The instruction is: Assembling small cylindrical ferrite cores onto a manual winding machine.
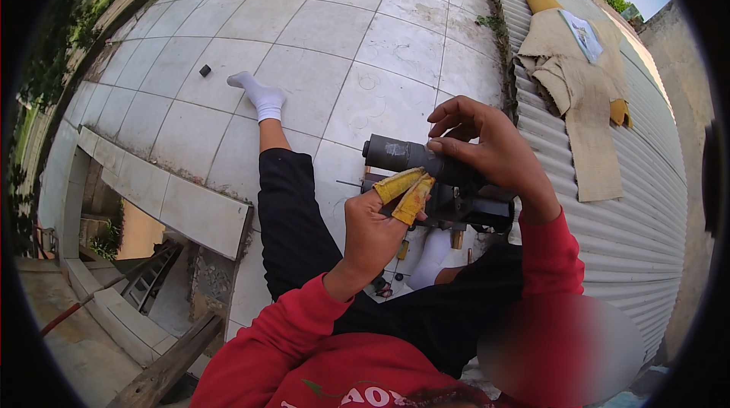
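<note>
You are holding the dark metal cylinder part (437, 172) over your lap: your right hand (487, 146) is gripping it from above, your left hand (376, 229) is pressing taped fingers (407, 191) under it. Keep the grip firm while the fingertips are working.

The cylinder (407, 155) looks like dull grey metal, matt and scuffed — the black part (471, 206) under it is darker, faintly glossy. Two fingers of the left hand (372, 229) wear yellow wraps (407, 191), stained and rough. Floor tiles (334, 35) are pale, matt stone. The sheet (646, 203) is ribbed metal; on it lies coarse tan cloth (582, 96).
</note>
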Demonstrator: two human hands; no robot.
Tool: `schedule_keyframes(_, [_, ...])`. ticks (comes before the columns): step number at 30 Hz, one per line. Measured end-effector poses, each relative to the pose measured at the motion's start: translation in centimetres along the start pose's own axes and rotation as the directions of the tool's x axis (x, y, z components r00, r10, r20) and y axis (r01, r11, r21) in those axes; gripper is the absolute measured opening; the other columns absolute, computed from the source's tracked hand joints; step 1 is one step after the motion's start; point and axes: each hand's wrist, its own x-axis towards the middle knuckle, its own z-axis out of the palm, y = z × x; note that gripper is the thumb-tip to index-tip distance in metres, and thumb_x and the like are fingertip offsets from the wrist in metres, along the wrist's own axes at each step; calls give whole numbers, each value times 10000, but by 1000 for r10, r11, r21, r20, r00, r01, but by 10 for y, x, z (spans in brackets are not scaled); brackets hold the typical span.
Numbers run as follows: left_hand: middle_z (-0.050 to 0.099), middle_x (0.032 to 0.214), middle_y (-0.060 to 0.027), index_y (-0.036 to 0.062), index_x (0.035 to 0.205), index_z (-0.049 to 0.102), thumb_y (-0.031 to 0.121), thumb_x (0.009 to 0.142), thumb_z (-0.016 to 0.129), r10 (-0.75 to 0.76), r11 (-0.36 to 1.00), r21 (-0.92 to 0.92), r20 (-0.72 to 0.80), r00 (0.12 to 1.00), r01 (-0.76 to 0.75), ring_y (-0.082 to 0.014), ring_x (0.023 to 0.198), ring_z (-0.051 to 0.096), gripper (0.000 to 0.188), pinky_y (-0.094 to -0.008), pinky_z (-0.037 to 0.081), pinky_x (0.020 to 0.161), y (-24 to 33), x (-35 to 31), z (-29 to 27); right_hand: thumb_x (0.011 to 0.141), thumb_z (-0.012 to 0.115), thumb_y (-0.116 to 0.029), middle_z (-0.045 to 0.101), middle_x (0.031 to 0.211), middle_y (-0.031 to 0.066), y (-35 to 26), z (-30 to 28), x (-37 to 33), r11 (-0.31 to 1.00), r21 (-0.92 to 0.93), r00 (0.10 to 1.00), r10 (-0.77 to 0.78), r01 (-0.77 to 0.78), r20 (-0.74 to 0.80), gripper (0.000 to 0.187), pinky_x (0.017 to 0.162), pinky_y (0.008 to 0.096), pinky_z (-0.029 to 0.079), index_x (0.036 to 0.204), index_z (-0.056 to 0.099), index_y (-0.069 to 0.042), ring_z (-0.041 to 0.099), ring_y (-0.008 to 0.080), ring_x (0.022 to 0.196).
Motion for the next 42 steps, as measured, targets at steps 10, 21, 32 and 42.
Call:
schedule_keyframes(10, [817, 1044, -108, -93, 1268, 751, 1, 1027, 737, 20, 1000, 20, 45, 999, -21, -121, 847, 766, 259, -276, 628, 761, -5, -4, -9, 1012, 750, -184, 780, 1263, 145, 7, 38, -44, 828, -522, 940, -314, 205, -130, 374, 1129, 447, 471, 1371, 736, -75, 720, 328, 1149])
schedule_keyframes(21, [809, 1075, -113, -90, 1298, 737, 43, 1052, 730, -2, 989, 147, 59, 998, -7, -112, 867, 753, 280, -271, 617, 764, -19, -18, -24, 1082, 644, -259, 679, 1357, 148, 15, 63, -52, 469, -869, 903, -424, 155, -68, 449, 1239, 596, 365, 1471, 591, -40, 650, 294, 1295])
schedule_keyframes(32, [832, 1078, -134, -71, 1293, 755, 95, 1051, 731, -34, 959, 284, 173, 984, -17, -119, 958, 766, 294, -292, 600, 841, -32, -35, -32, 1078, 671, -269, 549, 1614, 188, 5, 29, -80, 622, -780, 833, -467, 72, -296, 586, 1288, 576, 299, 1616, 523, -91, 529, 364, 1471])
schedule_keyframes(42, [838, 1063, -107, -38, 1291, 773, 125, 1052, 744, -27, 939, 342, 181, 983, -37, -77, 912, 734, 291, -260, 563, 779, -31, -33, -29, 927, 661, 5, 608, 1572, 132, 91, -28, -167, 634, -743, 846, -257, -216, -466, 597, 1295, 522, 323, 1517, 627, -75, 538, 321, 1487])
